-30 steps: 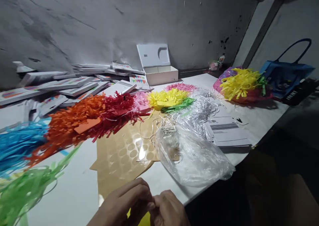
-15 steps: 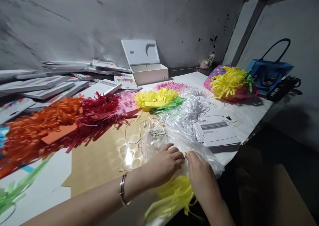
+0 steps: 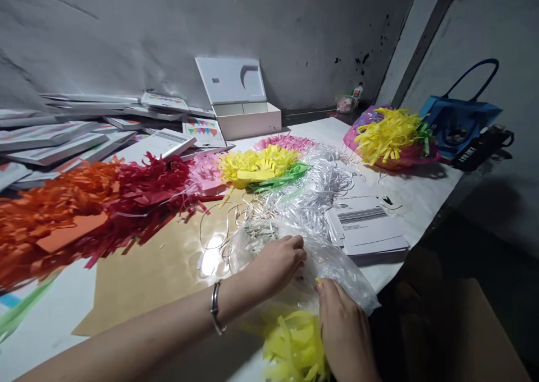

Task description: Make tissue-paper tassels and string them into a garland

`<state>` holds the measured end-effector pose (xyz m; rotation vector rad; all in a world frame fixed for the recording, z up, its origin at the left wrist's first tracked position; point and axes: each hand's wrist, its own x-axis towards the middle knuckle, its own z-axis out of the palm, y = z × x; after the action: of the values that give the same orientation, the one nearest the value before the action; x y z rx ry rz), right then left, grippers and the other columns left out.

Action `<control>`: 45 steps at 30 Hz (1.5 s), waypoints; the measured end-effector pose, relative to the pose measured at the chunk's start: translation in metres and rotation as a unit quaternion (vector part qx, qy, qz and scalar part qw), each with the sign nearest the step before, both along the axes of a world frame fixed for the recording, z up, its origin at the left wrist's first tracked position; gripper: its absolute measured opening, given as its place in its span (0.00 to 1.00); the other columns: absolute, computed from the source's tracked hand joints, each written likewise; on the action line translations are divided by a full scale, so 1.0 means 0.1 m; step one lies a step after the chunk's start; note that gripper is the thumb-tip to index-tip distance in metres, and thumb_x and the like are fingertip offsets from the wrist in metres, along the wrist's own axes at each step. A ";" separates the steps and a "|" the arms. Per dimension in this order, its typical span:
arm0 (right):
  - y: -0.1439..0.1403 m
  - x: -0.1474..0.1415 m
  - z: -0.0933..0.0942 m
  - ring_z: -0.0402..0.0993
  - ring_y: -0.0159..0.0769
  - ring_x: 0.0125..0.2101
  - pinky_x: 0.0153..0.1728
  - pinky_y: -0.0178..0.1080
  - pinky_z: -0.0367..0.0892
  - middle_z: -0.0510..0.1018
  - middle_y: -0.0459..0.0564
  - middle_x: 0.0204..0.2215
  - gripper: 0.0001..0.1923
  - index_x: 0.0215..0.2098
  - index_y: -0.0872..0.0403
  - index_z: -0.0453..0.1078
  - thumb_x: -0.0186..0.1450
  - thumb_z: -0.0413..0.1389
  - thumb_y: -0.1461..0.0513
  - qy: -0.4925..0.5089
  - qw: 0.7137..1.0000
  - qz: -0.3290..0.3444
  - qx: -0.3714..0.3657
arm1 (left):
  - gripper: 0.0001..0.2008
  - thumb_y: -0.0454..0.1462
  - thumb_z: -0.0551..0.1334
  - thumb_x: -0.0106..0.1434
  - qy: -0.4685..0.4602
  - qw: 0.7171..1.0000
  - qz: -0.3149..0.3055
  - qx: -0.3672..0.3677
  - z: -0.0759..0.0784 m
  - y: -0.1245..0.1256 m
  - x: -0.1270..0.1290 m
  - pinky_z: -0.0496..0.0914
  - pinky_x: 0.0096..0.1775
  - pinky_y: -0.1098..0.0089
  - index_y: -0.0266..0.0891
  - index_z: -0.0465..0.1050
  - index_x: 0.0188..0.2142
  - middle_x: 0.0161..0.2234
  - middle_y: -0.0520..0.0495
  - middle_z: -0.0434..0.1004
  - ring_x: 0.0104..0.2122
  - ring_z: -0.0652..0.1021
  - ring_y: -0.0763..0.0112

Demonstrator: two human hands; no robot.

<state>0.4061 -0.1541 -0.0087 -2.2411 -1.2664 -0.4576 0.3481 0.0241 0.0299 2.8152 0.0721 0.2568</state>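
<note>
My left hand [image 3: 275,267], a bracelet on its wrist, is above a clear plastic bag [image 3: 353,278]. Its fingers are curled together, and what they hold, if anything, is hidden. Lower and to the right, my right hand [image 3: 344,328] is closed around a yellow paper tassel [image 3: 295,345]. A small yellow tip pokes out at the thumb, while the fringe hangs below and left of the hand. Pale, tangled pieces show at the bag's left end. Just behind the bag lies a heap of white string [image 3: 318,185].
Orange fringe [image 3: 76,194], red fringe [image 3: 155,185] and yellow tassels [image 3: 261,166] line the table. Behind are flat white packs [image 3: 63,146] and an open white box [image 3: 248,121]. Printed papers [image 3: 366,225], a pink bag [image 3: 353,141] and a blue bag [image 3: 463,118] are right.
My hands have drawn apart: the right one moved down toward me, the left slightly up and left. The yellow fringe shifted lower. The view has turned a little to the right.
</note>
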 end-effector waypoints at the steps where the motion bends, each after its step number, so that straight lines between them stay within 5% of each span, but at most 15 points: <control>1: 0.00 -0.01 -0.01 0.75 0.35 0.19 0.20 0.38 0.55 0.76 0.45 0.22 0.22 0.33 0.50 0.66 0.77 0.35 0.62 -0.004 1.000 -0.004 -0.001 | 0.08 0.27 0.61 0.63 -0.004 1.000 -0.005 -0.006 0.01 0.00 0.01 0.71 0.33 0.69 0.36 0.76 0.30 0.33 0.46 0.77 0.32 0.77 0.66; 5: 0.00 0.00 -0.03 0.76 0.35 0.20 0.21 0.38 0.56 0.77 0.45 0.22 0.22 0.33 0.50 0.67 0.77 0.35 0.63 -0.005 1.000 -0.011 -0.006 | 0.06 0.29 0.60 0.66 -0.035 0.997 -0.002 -0.063 0.09 0.01 -0.11 0.73 0.37 0.69 0.36 0.76 0.36 0.34 0.46 0.79 0.35 0.78 0.67; 7: -0.01 0.01 -0.01 0.76 0.35 0.20 0.21 0.37 0.57 0.77 0.45 0.22 0.22 0.33 0.50 0.68 0.77 0.36 0.63 0.010 1.000 -0.003 -0.004 | 0.06 0.32 0.60 0.68 -0.054 0.977 0.017 -0.208 0.15 0.00 -0.26 0.73 0.35 0.70 0.37 0.77 0.38 0.33 0.47 0.79 0.33 0.78 0.70; 9: -0.03 -0.01 0.05 0.76 0.35 0.21 0.23 0.36 0.60 0.77 0.46 0.22 0.22 0.33 0.51 0.69 0.77 0.37 0.62 0.036 0.999 0.016 0.017 | 0.07 0.37 0.63 0.67 -0.054 0.903 0.049 -0.423 0.23 -0.04 -0.46 0.72 0.33 0.71 0.36 0.78 0.38 0.31 0.48 0.79 0.30 0.77 0.71; 12: -0.05 -0.16 0.18 0.77 0.35 0.25 0.28 0.34 0.65 0.77 0.47 0.26 0.18 0.38 0.52 0.70 0.77 0.41 0.59 0.084 0.990 0.072 0.084 | 0.10 0.40 0.72 0.59 -0.038 0.747 0.120 -0.653 0.32 -0.15 -0.78 0.71 0.32 0.72 0.35 0.80 0.35 0.29 0.49 0.78 0.28 0.75 0.74; 15: -0.02 -0.45 0.32 0.75 0.33 0.26 0.30 0.33 0.66 0.75 0.46 0.27 0.13 0.40 0.52 0.70 0.76 0.45 0.60 0.134 0.970 0.149 0.137 | 0.12 0.39 0.77 0.51 -0.054 0.650 0.165 -0.740 0.36 -0.29 -1.05 0.70 0.31 0.74 0.34 0.81 0.32 0.27 0.49 0.78 0.27 0.74 0.75; 17: 0.04 -0.65 0.36 0.73 0.33 0.24 0.29 0.33 0.65 0.73 0.45 0.25 0.13 0.39 0.51 0.70 0.76 0.44 0.61 0.152 0.958 0.193 0.147 | 0.12 0.39 0.77 0.51 -0.071 0.632 0.167 -0.754 0.38 -0.35 -1.20 0.70 0.31 0.74 0.35 0.82 0.31 0.25 0.49 0.78 0.26 0.74 0.75; 20: 0.14 -0.90 0.38 0.71 0.33 0.23 0.27 0.34 0.63 0.71 0.45 0.24 0.16 0.35 0.52 0.69 0.76 0.43 0.62 0.155 0.951 0.230 0.135 | 0.10 0.41 0.75 0.56 -0.114 0.673 0.159 -0.713 0.41 -0.41 -1.43 0.69 0.30 0.75 0.36 0.82 0.30 0.26 0.49 0.78 0.25 0.74 0.76; 24: 0.17 -1.03 0.43 0.70 0.32 0.22 0.26 0.34 0.60 0.70 0.45 0.23 0.15 0.33 0.51 0.65 0.75 0.42 0.64 0.142 0.941 0.294 0.093 | 0.06 0.37 0.68 0.65 -0.203 0.835 0.131 -0.494 0.46 -0.44 -1.74 0.69 0.33 0.74 0.37 0.81 0.33 0.28 0.47 0.79 0.29 0.75 0.73; 27: 0.15 -1.07 0.51 0.69 0.31 0.22 0.25 0.33 0.59 0.70 0.44 0.24 0.14 0.32 0.51 0.64 0.74 0.42 0.66 0.144 0.923 0.353 0.056 | 0.05 0.32 0.63 0.68 -0.249 0.898 0.098 -0.350 0.47 -0.49 -1.95 0.70 0.35 0.74 0.36 0.79 0.38 0.30 0.45 0.79 0.31 0.77 0.71; 36: 0.17 -1.39 0.58 0.74 0.29 0.29 0.30 0.29 0.65 0.75 0.43 0.29 0.08 0.38 0.50 0.68 0.73 0.48 0.60 0.316 0.843 0.435 -0.004 | 0.07 0.30 0.57 0.70 -0.234 0.928 0.119 -0.264 0.51 -0.59 -2.45 0.71 0.34 0.76 0.37 0.74 0.37 0.32 0.44 0.77 0.32 0.77 0.71; 45: 0.26 -1.65 0.44 0.73 0.29 0.26 0.28 0.29 0.64 0.74 0.43 0.25 0.11 0.33 0.51 0.67 0.72 0.48 0.65 0.215 0.845 0.489 -0.033 | 0.05 0.31 0.59 0.69 -0.249 0.922 0.162 -0.249 0.32 -0.66 -2.86 0.70 0.34 0.77 0.39 0.73 0.38 0.31 0.46 0.77 0.31 0.77 0.72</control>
<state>0.2412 -0.1276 0.0352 -1.3178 -1.9166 0.4559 0.0622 -0.0414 0.0614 2.1480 0.4236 0.8842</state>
